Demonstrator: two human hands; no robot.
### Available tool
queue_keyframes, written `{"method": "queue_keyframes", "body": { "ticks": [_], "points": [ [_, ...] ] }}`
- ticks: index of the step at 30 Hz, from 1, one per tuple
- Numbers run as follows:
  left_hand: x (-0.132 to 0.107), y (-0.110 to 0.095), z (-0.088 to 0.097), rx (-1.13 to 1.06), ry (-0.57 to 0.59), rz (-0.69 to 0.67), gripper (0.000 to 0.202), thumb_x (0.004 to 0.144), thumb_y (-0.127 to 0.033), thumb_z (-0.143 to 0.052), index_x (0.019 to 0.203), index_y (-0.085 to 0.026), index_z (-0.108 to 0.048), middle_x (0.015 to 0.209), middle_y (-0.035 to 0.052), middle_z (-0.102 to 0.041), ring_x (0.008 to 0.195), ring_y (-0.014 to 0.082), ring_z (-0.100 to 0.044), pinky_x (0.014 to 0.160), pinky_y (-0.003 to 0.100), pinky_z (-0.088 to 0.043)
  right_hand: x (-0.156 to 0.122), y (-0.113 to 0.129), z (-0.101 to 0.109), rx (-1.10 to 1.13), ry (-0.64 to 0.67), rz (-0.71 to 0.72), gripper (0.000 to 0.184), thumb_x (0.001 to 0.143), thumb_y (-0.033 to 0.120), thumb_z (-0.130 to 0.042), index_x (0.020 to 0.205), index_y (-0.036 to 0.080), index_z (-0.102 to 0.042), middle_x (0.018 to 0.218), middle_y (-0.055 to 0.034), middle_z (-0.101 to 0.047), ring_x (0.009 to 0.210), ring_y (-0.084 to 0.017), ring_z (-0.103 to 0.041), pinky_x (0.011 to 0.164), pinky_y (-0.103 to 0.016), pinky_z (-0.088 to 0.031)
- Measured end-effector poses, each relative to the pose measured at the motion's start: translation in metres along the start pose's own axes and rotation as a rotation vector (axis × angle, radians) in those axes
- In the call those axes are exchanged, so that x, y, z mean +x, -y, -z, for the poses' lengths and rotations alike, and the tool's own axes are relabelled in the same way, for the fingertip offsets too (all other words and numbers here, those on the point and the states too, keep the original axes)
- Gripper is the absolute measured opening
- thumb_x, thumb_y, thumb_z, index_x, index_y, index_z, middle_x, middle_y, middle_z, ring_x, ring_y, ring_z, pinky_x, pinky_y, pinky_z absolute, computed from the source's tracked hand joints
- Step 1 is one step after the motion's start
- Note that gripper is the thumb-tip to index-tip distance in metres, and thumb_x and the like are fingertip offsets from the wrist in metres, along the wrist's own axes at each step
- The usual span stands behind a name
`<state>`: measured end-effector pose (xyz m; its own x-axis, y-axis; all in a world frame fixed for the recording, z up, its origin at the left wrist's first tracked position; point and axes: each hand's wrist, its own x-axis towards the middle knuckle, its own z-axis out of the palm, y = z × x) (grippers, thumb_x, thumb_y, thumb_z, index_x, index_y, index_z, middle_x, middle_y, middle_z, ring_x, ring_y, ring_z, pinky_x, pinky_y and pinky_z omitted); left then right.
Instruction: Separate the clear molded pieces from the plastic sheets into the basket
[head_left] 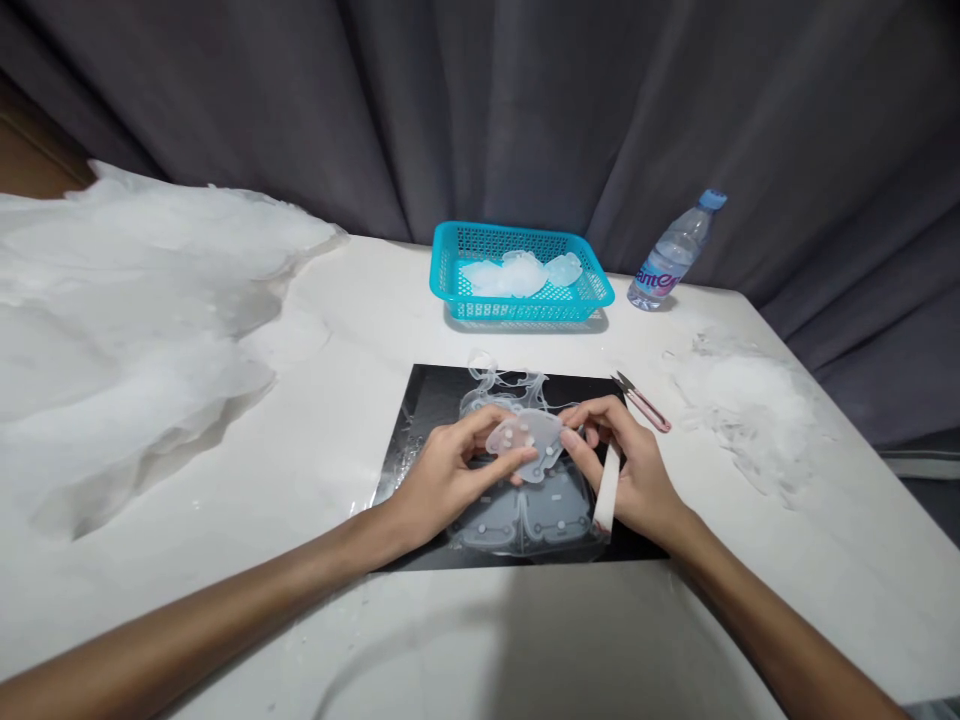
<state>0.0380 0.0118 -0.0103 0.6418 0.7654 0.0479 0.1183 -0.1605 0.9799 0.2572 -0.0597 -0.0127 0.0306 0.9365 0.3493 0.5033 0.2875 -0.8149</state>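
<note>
My left hand [457, 460] pinches a thin, translucent, rubbery-looking piece [534, 430] with small raised knobs, between thumb and fingers. At the piece's right edge, my right hand [626, 460] has its thumb and forefinger pressed together. Tucked in that same hand is a white, flat, stick-like thing [606, 495] pointing down toward me; its upper part is hidden by the fingers. Below the hands lie larger translucent moulded sheets [510, 520] on a black mat [420, 410]. Thin clear trimmings [517, 385] curl up at the mat's far side.
A blue basket [525, 310] holding translucent pieces stands at the back, with a water bottle [675, 250] to its right. Small pink-handled snips [643, 403] lie beside the mat. Clear scraps [750, 410] are heaped at right, and a large pile of whitish sheets [135, 320] at left.
</note>
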Motion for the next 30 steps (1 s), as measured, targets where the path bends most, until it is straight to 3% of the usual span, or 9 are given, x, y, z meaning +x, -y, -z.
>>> {"method": "queue_keyframes", "body": {
  "ticks": [3,5,10,15,18,26,28,30],
  "points": [
    [0.001,0.002,0.002,0.197,0.042,-0.085,0.032,0.095,-0.038,-0.072,0.074,-0.017,-0.060,0.068,-0.0048,-0.052,0.062,0.0107,-0.051,0.058,0.023,-0.039,0.004,0.005,0.007,-0.073,0.104,0.074,0.035,0.097,0.028,-0.070,0.130,0.027,-0.058,0.117,-0.0059,-0.069,0.082,-0.017,-0.054,0.076,-0.034,-0.049],
    [0.001,0.002,0.003,0.284,0.077,-0.162,0.037,0.096,-0.036,-0.071,0.067,-0.017,-0.057,0.065,-0.0053,-0.046,0.062,0.0105,-0.046,0.059,0.024,-0.036,0.006,0.007,0.007,-0.061,0.130,0.115,0.035,0.099,0.027,-0.068,0.133,0.028,-0.060,0.112,-0.0050,-0.070,0.082,-0.018,-0.054,0.075,-0.034,-0.049],
    [0.002,0.000,0.004,0.273,0.084,-0.197,0.026,0.099,-0.034,-0.067,0.081,-0.017,-0.071,0.077,-0.0014,-0.058,0.071,0.0133,-0.053,0.066,0.026,-0.041,0.004,0.004,0.003,-0.017,0.052,0.111,0.006,0.100,0.026,-0.067,0.105,0.026,-0.070,0.088,-0.0010,-0.067,0.073,-0.016,-0.052,0.069,-0.032,-0.047],
    [0.002,-0.003,0.005,0.221,0.036,-0.200,0.021,0.100,-0.033,-0.067,0.094,-0.017,-0.080,0.086,0.0028,-0.066,0.077,0.0156,-0.059,0.072,0.028,-0.045,0.005,0.001,0.006,0.043,0.005,0.035,0.006,0.097,0.028,-0.072,0.101,0.025,-0.069,0.088,0.0005,-0.065,0.070,-0.014,-0.053,0.067,-0.029,-0.047],
    [0.004,-0.002,0.006,0.170,0.027,-0.204,0.021,0.099,-0.033,-0.069,0.093,-0.018,-0.081,0.087,0.0032,-0.067,0.080,0.0163,-0.063,0.075,0.027,-0.048,0.005,0.001,0.007,0.069,-0.003,0.026,0.007,0.096,0.027,-0.073,0.098,0.025,-0.067,0.091,0.0003,-0.067,0.070,-0.013,-0.052,0.067,-0.028,-0.046],
    [0.007,0.003,0.008,0.108,0.049,-0.227,0.019,0.101,-0.029,-0.066,0.093,-0.020,-0.081,0.092,0.0032,-0.072,0.087,0.0169,-0.066,0.079,0.027,-0.049,0.003,0.002,0.008,0.075,0.007,0.030,0.006,0.098,0.027,-0.071,0.099,0.025,-0.066,0.094,-0.0011,-0.069,0.073,-0.015,-0.054,0.069,-0.031,-0.046],
    [0.006,0.002,0.007,0.150,0.037,-0.227,0.021,0.101,-0.032,-0.067,0.089,-0.018,-0.078,0.087,0.0026,-0.070,0.085,0.0170,-0.064,0.080,0.028,-0.048,0.005,0.005,0.011,-0.008,0.013,0.059,0.008,0.098,0.023,-0.068,0.106,0.025,-0.066,0.100,-0.0028,-0.070,0.076,-0.016,-0.053,0.072,-0.033,-0.046],
    [0.005,0.001,0.005,0.221,0.041,-0.231,0.028,0.101,-0.035,-0.066,0.081,-0.017,-0.073,0.079,0.0003,-0.063,0.078,0.0155,-0.058,0.075,0.027,-0.045,0.006,0.009,0.013,-0.090,0.043,0.123,0.023,0.098,0.020,-0.068,0.120,0.026,-0.065,0.108,-0.0044,-0.072,0.082,-0.018,-0.055,0.076,-0.035,-0.047]
  ]
}}
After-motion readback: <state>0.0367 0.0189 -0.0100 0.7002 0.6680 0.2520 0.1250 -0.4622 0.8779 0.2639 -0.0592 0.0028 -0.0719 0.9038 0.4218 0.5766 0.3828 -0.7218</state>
